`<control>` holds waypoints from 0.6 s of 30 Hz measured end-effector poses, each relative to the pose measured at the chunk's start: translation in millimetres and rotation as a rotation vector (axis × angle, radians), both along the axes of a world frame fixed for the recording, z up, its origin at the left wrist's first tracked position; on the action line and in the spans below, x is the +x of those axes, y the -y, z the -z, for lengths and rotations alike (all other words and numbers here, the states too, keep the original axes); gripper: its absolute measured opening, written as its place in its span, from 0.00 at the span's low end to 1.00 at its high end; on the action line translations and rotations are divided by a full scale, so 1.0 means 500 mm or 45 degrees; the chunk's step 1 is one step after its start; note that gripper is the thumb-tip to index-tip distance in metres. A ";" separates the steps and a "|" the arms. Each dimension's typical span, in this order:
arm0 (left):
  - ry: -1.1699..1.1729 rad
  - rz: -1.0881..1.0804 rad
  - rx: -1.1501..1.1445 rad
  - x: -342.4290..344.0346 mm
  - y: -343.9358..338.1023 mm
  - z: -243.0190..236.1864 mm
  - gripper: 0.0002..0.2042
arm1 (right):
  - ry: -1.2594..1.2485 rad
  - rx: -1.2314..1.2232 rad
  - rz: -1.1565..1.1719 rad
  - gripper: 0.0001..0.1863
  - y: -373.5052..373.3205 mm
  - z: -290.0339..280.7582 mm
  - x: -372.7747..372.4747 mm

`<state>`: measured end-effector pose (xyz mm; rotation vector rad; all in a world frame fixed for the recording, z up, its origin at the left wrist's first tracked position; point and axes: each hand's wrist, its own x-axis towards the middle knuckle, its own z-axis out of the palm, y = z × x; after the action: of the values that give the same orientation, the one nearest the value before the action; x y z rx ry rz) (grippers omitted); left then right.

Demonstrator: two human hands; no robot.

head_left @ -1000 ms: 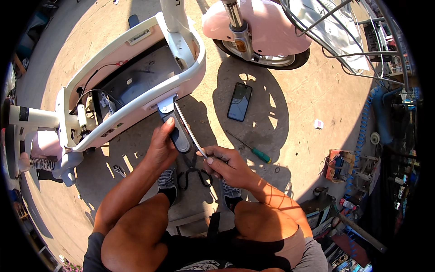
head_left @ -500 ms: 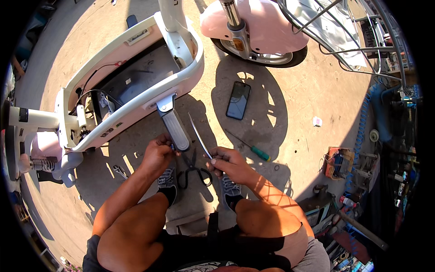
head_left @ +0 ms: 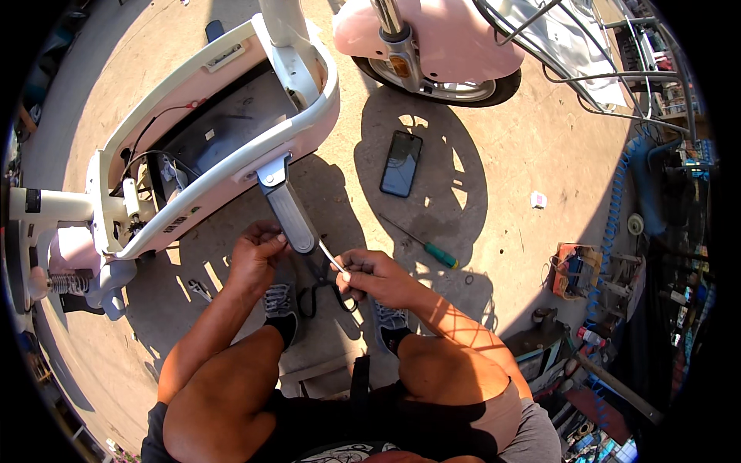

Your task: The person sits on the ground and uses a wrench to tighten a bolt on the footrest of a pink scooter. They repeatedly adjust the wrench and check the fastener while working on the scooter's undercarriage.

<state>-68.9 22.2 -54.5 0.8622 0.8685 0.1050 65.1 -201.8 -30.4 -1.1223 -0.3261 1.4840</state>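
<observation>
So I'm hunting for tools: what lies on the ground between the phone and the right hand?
In the head view, a green-handled screwdriver lies on the concrete between the phone and the right hand; otherwise bare, shadowed ground.

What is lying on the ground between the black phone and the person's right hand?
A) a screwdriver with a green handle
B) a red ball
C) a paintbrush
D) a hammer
A: a thin screwdriver with a green handle lies on the concrete, below the black phone and up and to the right of the right hand.
</observation>
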 end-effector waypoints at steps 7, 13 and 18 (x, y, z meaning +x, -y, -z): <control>-0.016 -0.144 0.015 0.007 0.001 0.009 0.08 | -0.006 -0.001 -0.104 0.15 0.002 0.005 0.001; -0.022 -0.199 -0.035 0.017 0.000 -0.001 0.10 | 0.018 -0.006 -0.147 0.14 0.004 0.009 0.002; 0.003 -0.196 -0.043 0.015 -0.003 -0.001 0.11 | 0.027 0.003 -0.162 0.14 0.002 0.008 0.000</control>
<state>-61.5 24.0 -54.1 0.7628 0.9314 0.2253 65.2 -202.6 -34.4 -1.1337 -0.4205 1.5832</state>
